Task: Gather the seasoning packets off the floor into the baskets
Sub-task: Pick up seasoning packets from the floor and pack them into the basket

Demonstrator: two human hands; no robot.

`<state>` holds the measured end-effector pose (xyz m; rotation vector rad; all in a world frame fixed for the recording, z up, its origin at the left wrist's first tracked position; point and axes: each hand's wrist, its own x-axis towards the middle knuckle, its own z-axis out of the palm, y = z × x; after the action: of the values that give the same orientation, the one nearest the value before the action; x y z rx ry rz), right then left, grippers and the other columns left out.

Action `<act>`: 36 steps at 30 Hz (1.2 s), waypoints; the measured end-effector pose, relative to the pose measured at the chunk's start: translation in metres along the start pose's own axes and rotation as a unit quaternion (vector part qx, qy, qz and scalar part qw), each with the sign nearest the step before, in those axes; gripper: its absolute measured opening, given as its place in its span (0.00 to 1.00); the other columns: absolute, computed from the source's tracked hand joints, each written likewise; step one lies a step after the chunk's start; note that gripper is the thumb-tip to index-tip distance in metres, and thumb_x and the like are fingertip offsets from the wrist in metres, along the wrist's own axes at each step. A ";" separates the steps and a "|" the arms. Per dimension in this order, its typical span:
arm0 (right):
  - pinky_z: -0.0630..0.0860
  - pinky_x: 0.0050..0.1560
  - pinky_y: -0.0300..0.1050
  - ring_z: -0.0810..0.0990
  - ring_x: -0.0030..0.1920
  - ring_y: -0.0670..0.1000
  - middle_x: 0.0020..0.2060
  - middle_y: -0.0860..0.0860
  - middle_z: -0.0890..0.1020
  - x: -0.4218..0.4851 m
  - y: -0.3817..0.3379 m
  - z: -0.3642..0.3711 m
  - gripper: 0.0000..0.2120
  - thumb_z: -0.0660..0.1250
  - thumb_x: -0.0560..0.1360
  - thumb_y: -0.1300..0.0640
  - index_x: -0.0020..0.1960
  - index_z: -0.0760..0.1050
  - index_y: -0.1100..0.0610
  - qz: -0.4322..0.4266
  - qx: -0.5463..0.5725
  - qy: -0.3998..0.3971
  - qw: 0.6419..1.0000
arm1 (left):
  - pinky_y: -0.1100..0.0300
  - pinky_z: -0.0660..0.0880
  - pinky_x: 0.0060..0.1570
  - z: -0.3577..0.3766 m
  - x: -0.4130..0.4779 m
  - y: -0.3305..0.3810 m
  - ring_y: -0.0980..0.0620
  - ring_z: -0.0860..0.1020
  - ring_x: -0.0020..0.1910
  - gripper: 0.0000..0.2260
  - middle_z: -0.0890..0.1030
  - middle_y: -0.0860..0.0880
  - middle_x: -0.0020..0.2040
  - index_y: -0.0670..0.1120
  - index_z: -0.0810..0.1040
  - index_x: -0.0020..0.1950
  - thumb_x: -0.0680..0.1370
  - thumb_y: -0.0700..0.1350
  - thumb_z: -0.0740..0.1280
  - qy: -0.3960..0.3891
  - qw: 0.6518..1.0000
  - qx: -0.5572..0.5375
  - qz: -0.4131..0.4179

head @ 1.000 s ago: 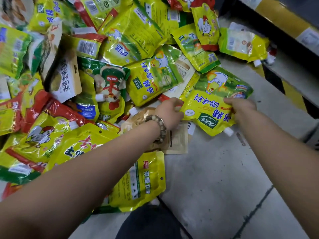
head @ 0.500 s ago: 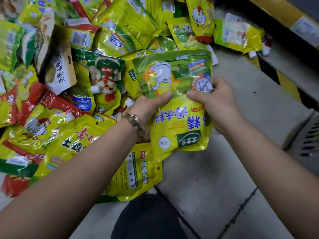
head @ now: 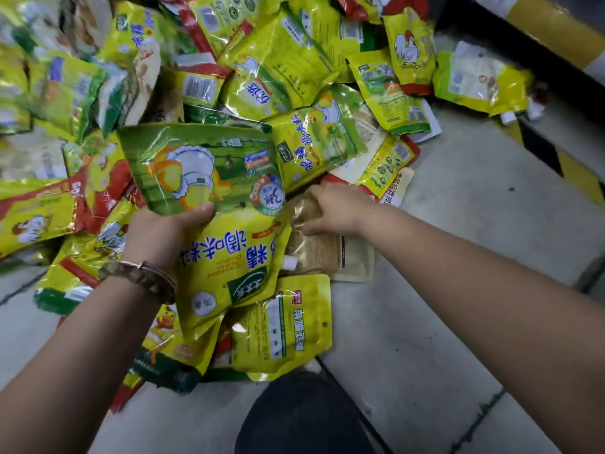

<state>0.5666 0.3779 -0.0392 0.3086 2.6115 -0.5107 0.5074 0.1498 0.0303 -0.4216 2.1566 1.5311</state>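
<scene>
- The large yellow-green packet [head: 209, 191], gripped by the left hand [head: 157, 237], shows upside down the big blue characters 鸡精 and 调味料.
- Beside those characters runs a small orange Latin line that seems to read "Granulated Chicken Bouillon".
- Near that packet's lower end sits a green badge with 太太乐 in white.
- Its round blue-and-white seal holds writing too blurred to read.
- A second green packet [head: 317, 142] on the pile carries blue characters running sideways that seem to read 鸡精调味料. Its small green badge is illegible.
- The flat yellow packet [head: 288, 326] nearest the person has a small red logo and a column of green characters, neither clear enough to read.
- A barcode packet [head: 199, 88] further up shows bars only; its digits cannot be read.
</scene>
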 end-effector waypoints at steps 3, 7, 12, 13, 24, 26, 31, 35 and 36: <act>0.67 0.58 0.52 0.74 0.62 0.57 0.61 0.54 0.76 0.006 -0.004 0.005 0.38 0.72 0.65 0.35 0.65 0.67 0.56 0.038 0.023 -0.011 0.999 | 0.47 0.78 0.48 -0.010 0.000 -0.008 0.45 0.82 0.38 0.12 0.83 0.43 0.43 0.42 0.79 0.45 0.66 0.44 0.77 0.009 0.999 -0.014 -0.032; 0.66 0.45 0.41 0.75 0.50 0.50 0.46 0.47 0.77 0.003 0.004 -0.008 0.27 0.76 0.66 0.43 0.61 0.76 0.52 0.028 0.091 -0.036 0.995 | 0.50 0.78 0.42 -0.014 0.003 -0.015 0.50 0.82 0.28 0.10 0.83 0.49 0.30 0.42 0.77 0.42 0.67 0.43 0.76 0.021 0.996 -0.051 -0.064; 0.68 0.42 0.41 0.79 0.47 0.52 0.43 0.51 0.80 -0.017 0.035 -0.005 0.14 0.73 0.70 0.52 0.53 0.80 0.56 0.077 0.250 0.077 0.962 | 0.51 0.78 0.39 -0.015 0.006 -0.014 0.50 0.82 0.27 0.13 0.83 0.49 0.29 0.42 0.75 0.44 0.67 0.43 0.76 0.016 0.994 -0.076 -0.082; 0.70 0.43 0.41 0.79 0.47 0.52 0.43 0.52 0.81 -0.024 0.042 -0.006 0.13 0.73 0.71 0.54 0.53 0.81 0.57 0.090 0.295 0.115 0.944 | 0.51 0.78 0.39 -0.013 0.005 -0.012 0.50 0.82 0.28 0.14 0.83 0.48 0.31 0.41 0.76 0.45 0.66 0.43 0.76 0.016 0.993 -0.076 -0.086; 0.71 0.38 0.33 0.74 0.33 0.35 0.35 0.44 0.78 -0.130 0.059 -0.107 0.04 0.71 0.73 0.57 0.46 0.77 0.55 0.124 0.394 0.476 0.776 | 0.59 0.80 0.35 0.043 -0.038 0.067 0.57 0.82 0.30 0.04 0.84 0.53 0.34 0.45 0.78 0.46 0.73 0.39 0.70 -0.081 0.985 -0.126 0.080; 0.72 0.43 0.43 0.77 0.39 0.44 0.38 0.49 0.80 -0.143 0.055 -0.143 0.06 0.70 0.72 0.55 0.45 0.77 0.57 0.120 0.357 0.511 0.773 | 0.58 0.81 0.38 0.053 -0.059 0.091 0.57 0.81 0.31 0.03 0.83 0.55 0.31 0.46 0.78 0.42 0.73 0.39 0.70 -0.088 0.979 -0.128 0.130; 0.75 0.51 0.44 0.80 0.47 0.47 0.44 0.47 0.82 -0.173 0.053 -0.239 0.10 0.70 0.70 0.49 0.48 0.79 0.53 0.117 0.295 0.566 0.761 | 0.50 0.76 0.55 0.068 -0.105 0.157 0.49 0.80 0.50 0.19 0.82 0.48 0.50 0.40 0.78 0.54 0.70 0.50 0.74 -0.100 0.970 -0.091 0.200; 0.75 0.52 0.46 0.79 0.49 0.47 0.46 0.50 0.82 -0.229 0.063 -0.306 0.14 0.70 0.71 0.48 0.52 0.80 0.55 0.113 0.233 0.585 0.769 | 0.63 0.76 0.40 0.085 -0.145 0.207 0.55 0.80 0.43 0.22 0.82 0.45 0.51 0.41 0.77 0.55 0.70 0.54 0.73 -0.112 0.956 -0.064 0.262; 0.74 0.51 0.44 0.78 0.48 0.46 0.46 0.49 0.81 -0.250 0.068 -0.319 0.15 0.70 0.71 0.48 0.53 0.80 0.55 0.120 0.213 0.589 0.771 | 0.64 0.74 0.36 0.093 -0.156 0.218 0.54 0.79 0.40 0.17 0.82 0.44 0.50 0.42 0.78 0.53 0.71 0.52 0.72 -0.115 0.951 -0.052 0.282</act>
<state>0.6793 0.5362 0.3228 1.5228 3.4602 -1.0687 0.5489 0.3077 0.2620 0.3669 2.1145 1.8812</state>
